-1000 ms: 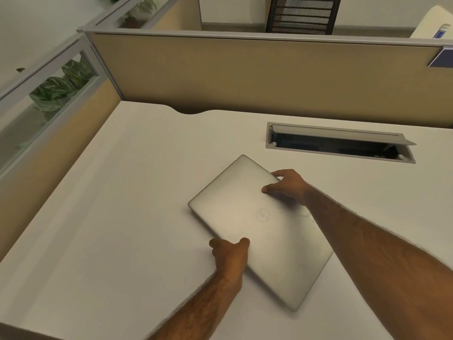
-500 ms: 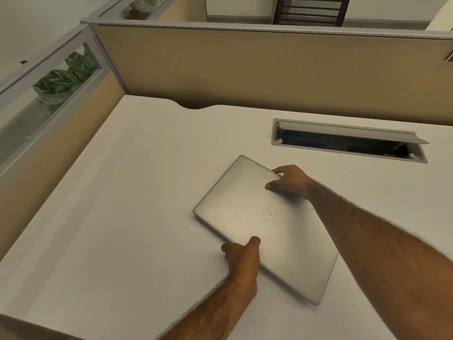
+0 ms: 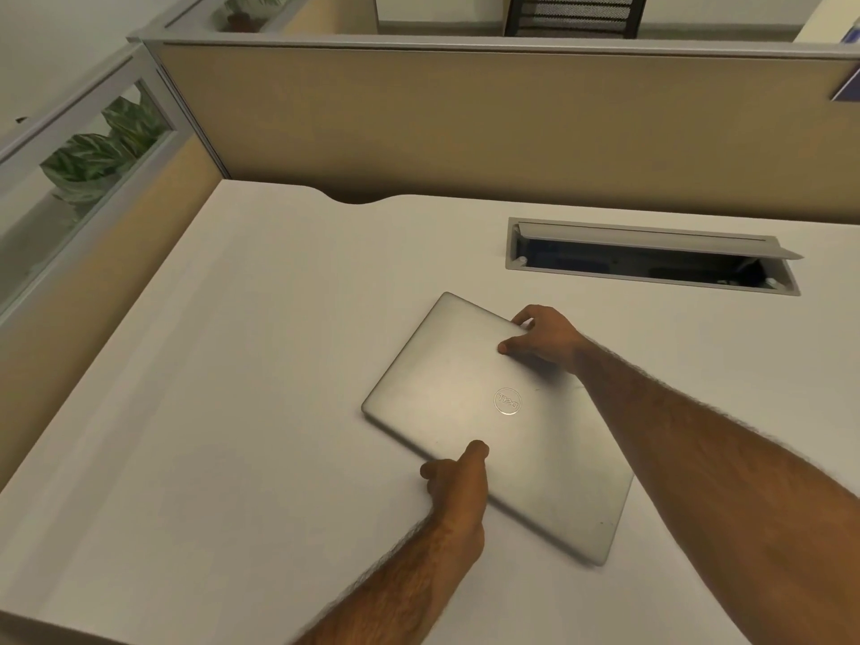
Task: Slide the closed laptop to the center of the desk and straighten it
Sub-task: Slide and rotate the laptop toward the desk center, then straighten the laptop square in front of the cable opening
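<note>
The right forearm (image 3: 698, 458) crosses the closed laptop (image 3: 465, 412) and hides its far right corner and part of its right edge. The left hand (image 3: 458, 486) covers a stretch of the laptop's near edge, its fingers out of sight. Beyond the laptop, the inside of the open cable tray (image 3: 651, 267) is too dark to read. Both arms run off the frame's lower edge.

Head view looks steeply down, close over the desk (image 3: 232, 412).
</note>
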`<control>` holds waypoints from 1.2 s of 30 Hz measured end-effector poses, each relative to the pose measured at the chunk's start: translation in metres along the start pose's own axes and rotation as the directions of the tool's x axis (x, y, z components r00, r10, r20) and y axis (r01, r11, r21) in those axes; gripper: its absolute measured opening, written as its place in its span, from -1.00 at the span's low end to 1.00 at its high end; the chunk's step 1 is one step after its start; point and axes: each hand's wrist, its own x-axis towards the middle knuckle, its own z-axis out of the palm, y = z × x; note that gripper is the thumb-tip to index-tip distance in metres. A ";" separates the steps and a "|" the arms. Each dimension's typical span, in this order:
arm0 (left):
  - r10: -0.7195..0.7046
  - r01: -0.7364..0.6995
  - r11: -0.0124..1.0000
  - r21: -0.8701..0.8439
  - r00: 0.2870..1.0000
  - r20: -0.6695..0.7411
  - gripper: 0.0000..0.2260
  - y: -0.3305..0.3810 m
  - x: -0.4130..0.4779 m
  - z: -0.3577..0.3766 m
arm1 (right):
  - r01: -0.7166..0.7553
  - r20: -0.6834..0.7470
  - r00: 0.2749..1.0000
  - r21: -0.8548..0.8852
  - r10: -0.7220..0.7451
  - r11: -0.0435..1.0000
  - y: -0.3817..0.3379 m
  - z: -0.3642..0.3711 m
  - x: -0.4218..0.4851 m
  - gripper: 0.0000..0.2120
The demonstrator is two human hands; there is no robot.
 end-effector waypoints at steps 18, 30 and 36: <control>0.551 -0.417 0.346 0.841 0.816 0.177 -0.73 0.130 0.079 -0.061 | -0.226 -0.544 0.791 0.164 0.279 0.960 0.111 -0.023 -0.130 -0.64; 0.520 -0.396 0.397 0.828 0.840 0.152 -0.37 0.128 0.106 -0.011 | -0.492 -0.323 0.759 0.284 0.565 0.823 0.093 0.023 -0.179 -0.42; 0.484 -0.300 0.403 0.865 0.872 0.076 -0.53 0.133 0.110 -0.002 | -0.506 -0.271 0.721 0.423 0.638 0.752 0.077 0.031 -0.175 -0.43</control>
